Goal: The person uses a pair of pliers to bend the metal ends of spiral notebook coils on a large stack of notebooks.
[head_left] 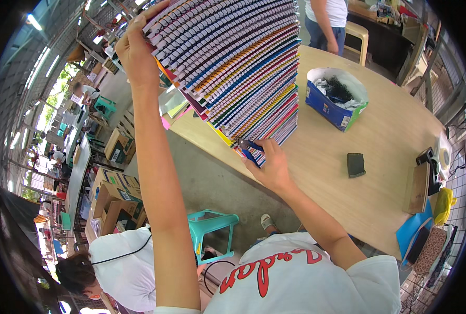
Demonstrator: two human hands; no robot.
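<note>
While the tall stack of spiral notebooks [243, 68] stands at the table's [358, 199] near-left edge, your left hand [136, 49] presses its top, fingers curled over — your right hand [269, 165] pinches the bottom corner. Steadying step; any next lift needs both grips firm.

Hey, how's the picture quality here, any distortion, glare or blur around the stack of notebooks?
Head view: strong fisheye bend, so the table edge curves and the corners go black; daylight at the left rim is blown out; the stack of spiral notebooks is sharp and evenly lit; the left hand and right hand show no motion blur.
</note>
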